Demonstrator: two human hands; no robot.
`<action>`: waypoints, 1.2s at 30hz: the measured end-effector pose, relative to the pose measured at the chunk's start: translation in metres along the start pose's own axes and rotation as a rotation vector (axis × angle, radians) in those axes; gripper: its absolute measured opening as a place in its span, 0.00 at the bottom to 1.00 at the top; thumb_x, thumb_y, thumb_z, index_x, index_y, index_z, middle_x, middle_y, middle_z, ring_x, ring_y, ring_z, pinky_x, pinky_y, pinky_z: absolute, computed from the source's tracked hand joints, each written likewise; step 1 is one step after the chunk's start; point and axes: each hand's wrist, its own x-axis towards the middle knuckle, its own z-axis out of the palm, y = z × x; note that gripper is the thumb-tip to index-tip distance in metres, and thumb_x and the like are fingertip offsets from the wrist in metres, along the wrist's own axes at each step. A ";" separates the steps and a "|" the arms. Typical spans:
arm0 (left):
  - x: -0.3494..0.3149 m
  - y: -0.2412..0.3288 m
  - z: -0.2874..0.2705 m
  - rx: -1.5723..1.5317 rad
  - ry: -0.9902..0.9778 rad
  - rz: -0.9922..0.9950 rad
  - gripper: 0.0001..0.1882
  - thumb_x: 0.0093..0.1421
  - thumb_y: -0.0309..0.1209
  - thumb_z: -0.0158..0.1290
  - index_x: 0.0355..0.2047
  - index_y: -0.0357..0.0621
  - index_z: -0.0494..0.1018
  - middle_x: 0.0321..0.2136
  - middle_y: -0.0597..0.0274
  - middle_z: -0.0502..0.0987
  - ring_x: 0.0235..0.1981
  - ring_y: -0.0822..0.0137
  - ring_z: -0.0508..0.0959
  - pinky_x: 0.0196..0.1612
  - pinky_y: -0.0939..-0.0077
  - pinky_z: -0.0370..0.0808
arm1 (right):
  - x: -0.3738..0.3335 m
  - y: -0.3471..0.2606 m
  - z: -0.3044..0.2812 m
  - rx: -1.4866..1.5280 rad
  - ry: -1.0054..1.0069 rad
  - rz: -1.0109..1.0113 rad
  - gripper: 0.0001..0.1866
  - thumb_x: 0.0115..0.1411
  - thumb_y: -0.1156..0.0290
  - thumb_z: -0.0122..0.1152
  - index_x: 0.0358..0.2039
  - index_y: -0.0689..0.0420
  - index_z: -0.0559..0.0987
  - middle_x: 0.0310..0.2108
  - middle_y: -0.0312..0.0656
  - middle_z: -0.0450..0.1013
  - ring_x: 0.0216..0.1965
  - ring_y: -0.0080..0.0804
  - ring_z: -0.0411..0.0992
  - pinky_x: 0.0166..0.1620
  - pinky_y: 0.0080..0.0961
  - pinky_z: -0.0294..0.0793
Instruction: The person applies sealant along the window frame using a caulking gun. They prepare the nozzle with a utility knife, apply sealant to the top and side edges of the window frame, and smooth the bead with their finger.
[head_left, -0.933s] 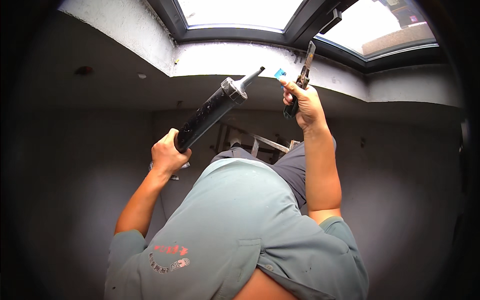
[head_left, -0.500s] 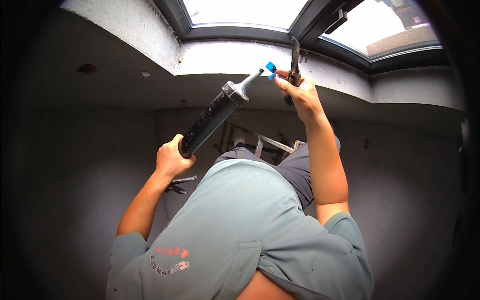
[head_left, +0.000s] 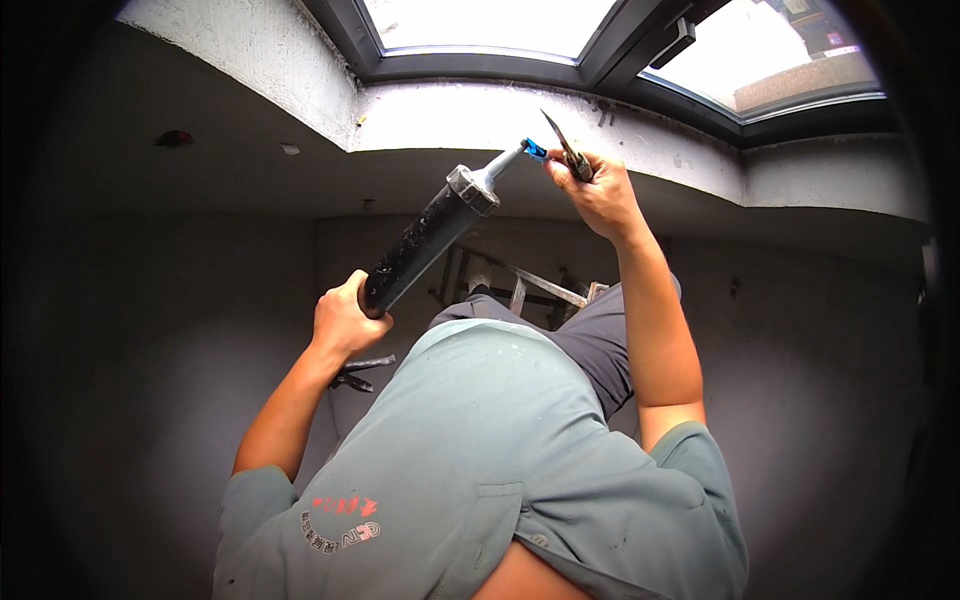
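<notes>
Caulking gun (head_left: 432,232) gripped at rear by left hand (head_left: 347,318), pointed toward window ledge (head_left: 450,113); judged stiff, front-heavy, best held round barrel (head_left: 415,253). Blue scrap (head_left: 535,150), probably soft, pinched at nozzle (head_left: 502,163) by right hand (head_left: 602,195); knife (head_left: 572,156) also held.

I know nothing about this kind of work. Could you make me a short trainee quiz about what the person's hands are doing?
1. Multiple choice: what colour is the scrap at the tip of the nozzle? a) red b) blue c) yellow
2. True or false: the left hand grips the black tube near the end away from the nozzle.
3. Open: besides the scrap, what does the right hand hold?

Key: 1. b; 2. true; 3. a knife.
</notes>
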 end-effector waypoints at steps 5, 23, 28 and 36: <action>-0.001 -0.001 0.005 -0.021 0.012 -0.019 0.18 0.41 0.33 0.62 0.33 0.43 0.72 0.24 0.53 0.80 0.30 0.46 0.82 0.35 0.57 0.78 | -0.008 0.006 -0.001 0.002 0.038 -0.086 0.11 0.65 0.68 0.67 0.41 0.63 0.84 0.26 0.29 0.73 0.28 0.15 0.66 0.34 0.19 0.67; -0.005 -0.016 0.027 -0.044 -0.104 -0.285 0.18 0.43 0.33 0.61 0.35 0.41 0.73 0.27 0.49 0.82 0.34 0.43 0.83 0.40 0.56 0.79 | 0.084 0.155 -0.023 -0.178 0.113 0.238 0.13 0.62 0.59 0.72 0.35 0.53 0.79 0.23 0.26 0.68 0.25 0.15 0.63 0.30 0.19 0.62; -0.008 -0.029 0.037 -0.037 -0.149 -0.406 0.18 0.43 0.33 0.62 0.34 0.40 0.72 0.27 0.49 0.82 0.34 0.44 0.83 0.40 0.56 0.78 | 0.123 0.218 -0.034 -0.178 0.126 0.390 0.16 0.54 0.58 0.79 0.29 0.56 0.82 0.22 0.30 0.71 0.23 0.19 0.65 0.29 0.24 0.65; -0.017 -0.042 0.055 -0.099 -0.128 -0.496 0.17 0.43 0.32 0.61 0.33 0.39 0.71 0.25 0.49 0.81 0.30 0.45 0.83 0.37 0.57 0.78 | 0.164 0.281 -0.048 -0.289 0.236 0.559 0.20 0.44 0.64 0.84 0.29 0.65 0.84 0.27 0.40 0.79 0.28 0.28 0.74 0.36 0.31 0.75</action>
